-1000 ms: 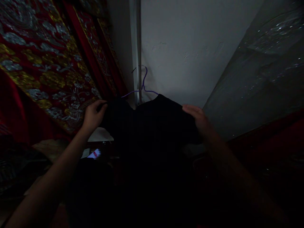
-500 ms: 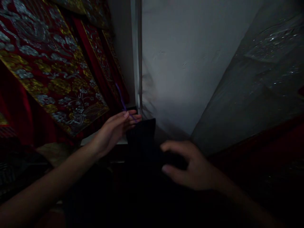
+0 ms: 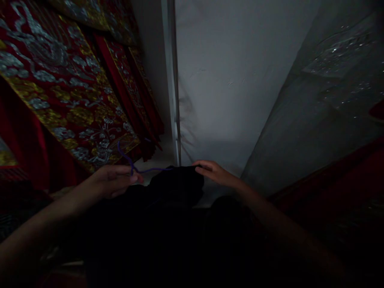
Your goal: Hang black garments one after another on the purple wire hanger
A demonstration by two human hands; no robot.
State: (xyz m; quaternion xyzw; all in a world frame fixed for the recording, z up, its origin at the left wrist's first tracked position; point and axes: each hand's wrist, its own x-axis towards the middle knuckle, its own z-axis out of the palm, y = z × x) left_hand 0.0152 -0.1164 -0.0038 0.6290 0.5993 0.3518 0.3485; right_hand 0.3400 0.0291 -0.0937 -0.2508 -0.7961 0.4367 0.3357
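Note:
My left hand point(image 3: 115, 181) pinches a thin purple cord point(image 3: 147, 171) between thumb and fingers. One short end of the cord curls up above the hand, while the other runs right to a black cloth point(image 3: 180, 186). At the cloth's upper right edge, my right hand point(image 3: 211, 172) grips it with the thumb on top and the fingers behind. The dark cloth merges with the shadow below, so its full shape cannot be made out.
Red hangings point(image 3: 87, 96) with silver and gold embroidery fill the left side. A metal strip point(image 3: 172, 80) runs down the pale wall point(image 3: 228, 92). Clear plastic sheeting point(image 3: 324, 92) covers the right, above dark red cloth point(image 3: 339, 176). The lower area is very dark.
My left hand has moved left and down, drawing the cord out sideways. My right hand has gone from hovering apart to holding the black cloth's edge.

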